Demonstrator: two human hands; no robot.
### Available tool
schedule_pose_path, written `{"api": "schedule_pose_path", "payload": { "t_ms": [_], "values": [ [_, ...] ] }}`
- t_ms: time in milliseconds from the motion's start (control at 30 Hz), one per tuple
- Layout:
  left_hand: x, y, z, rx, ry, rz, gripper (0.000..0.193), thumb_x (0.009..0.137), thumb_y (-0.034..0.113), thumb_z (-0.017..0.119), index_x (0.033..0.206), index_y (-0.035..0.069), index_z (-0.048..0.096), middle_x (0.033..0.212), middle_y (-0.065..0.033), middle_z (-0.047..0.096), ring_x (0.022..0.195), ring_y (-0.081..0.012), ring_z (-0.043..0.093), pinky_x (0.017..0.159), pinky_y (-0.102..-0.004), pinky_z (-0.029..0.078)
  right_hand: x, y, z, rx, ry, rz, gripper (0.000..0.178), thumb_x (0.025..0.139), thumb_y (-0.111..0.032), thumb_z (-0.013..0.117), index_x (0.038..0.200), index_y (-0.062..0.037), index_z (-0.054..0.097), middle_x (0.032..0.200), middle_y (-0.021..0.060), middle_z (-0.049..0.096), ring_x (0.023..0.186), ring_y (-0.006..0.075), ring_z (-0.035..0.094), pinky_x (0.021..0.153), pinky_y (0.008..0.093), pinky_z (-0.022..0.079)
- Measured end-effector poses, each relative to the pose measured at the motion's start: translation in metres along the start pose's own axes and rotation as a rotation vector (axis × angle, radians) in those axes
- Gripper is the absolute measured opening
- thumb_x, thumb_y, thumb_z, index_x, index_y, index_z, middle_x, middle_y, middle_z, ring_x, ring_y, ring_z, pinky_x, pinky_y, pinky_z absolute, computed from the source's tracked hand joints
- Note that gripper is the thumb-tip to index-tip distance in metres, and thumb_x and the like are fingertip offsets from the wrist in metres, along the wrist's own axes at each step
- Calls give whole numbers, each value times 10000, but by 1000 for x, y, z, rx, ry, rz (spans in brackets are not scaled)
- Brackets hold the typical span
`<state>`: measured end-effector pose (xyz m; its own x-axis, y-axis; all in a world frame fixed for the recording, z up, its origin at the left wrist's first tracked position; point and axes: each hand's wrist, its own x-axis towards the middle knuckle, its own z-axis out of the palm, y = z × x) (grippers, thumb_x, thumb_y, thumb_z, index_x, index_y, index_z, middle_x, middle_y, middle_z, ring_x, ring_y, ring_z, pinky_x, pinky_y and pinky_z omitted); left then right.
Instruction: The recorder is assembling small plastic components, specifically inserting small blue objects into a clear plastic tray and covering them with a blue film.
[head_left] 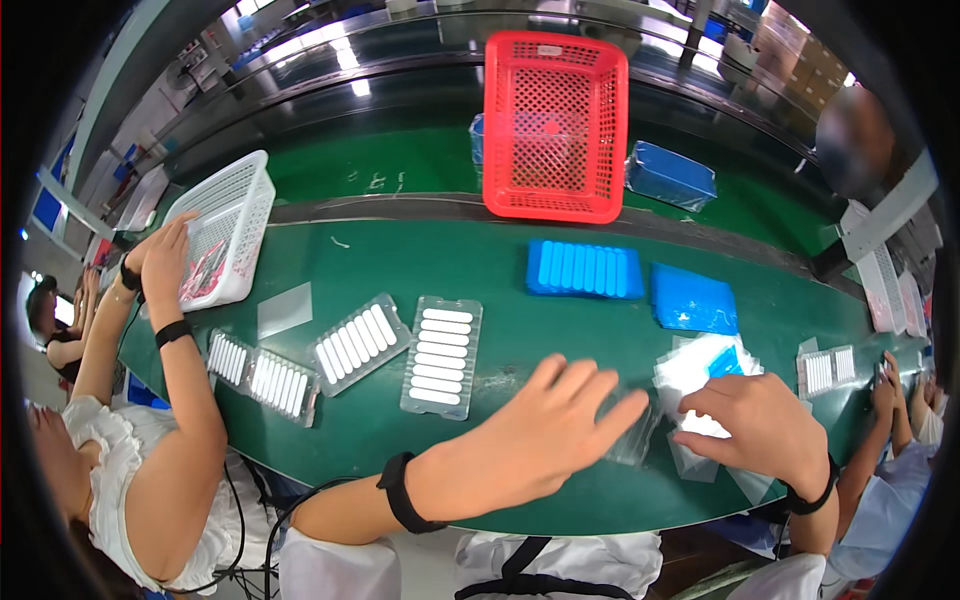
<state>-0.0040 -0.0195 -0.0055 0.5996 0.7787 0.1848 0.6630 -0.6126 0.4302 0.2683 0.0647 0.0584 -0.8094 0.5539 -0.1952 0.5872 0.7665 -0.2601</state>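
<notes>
My left hand (535, 430) reaches across the green table, palm down, with its fingers apart. Just beyond its fingertips lies a clear plastic piece (632, 432), partly blurred; whether the hand touches it I cannot tell. My right hand (760, 425) hovers over a loose pile of clear plastic sheets or bags (685, 370), its thumb and forefinger apart and the other fingers curled. To the left of my left hand lies a clear tray (440, 360) with a row of white strips. A similar tray (360, 345) sits tilted beside it.
Blue packs (585, 270) and a blue film stack (693, 298) lie behind my hands. A red basket (500, 130) stands at the back, near a blue wrapped block (670, 176). At left, a co-worker's hands (165, 255) are at a white basket (255, 230); other people sit right.
</notes>
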Motion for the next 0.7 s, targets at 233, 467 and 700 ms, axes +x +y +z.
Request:
{"api": "schedule_pose_path", "payload": {
  "t_ms": [233,467,700],
  "values": [
    [-13,-49,-51,72,370,-344,797,671,-103,647,1446,49,542,1343,-203,519,1277,-426,514,1086,-446,463,-17,14,2,-7,158,22,186,854,-211,805,973,-79,747,817,86,710,738,283,710,639,396,553],
    [-21,-62,-66,61,345,-245,777,661,12,752,1416,8,568,1281,-202,568,1162,-413,563,992,-432,504,-26,16,18,21,128,-108,339,860,-232,819,1144,-75,720,978,77,750,878,281,724,739,397,576],
    [11,6,2,-159,21,-45,709,679,117,866,1280,6,506,1324,-220,611,1247,-426,582,1079,-479,472,0,-5,59,91,492,-333,722,803,-302,833,1357,55,536,1184,184,663,1113,343,672,944,414,535]
  ]
}}
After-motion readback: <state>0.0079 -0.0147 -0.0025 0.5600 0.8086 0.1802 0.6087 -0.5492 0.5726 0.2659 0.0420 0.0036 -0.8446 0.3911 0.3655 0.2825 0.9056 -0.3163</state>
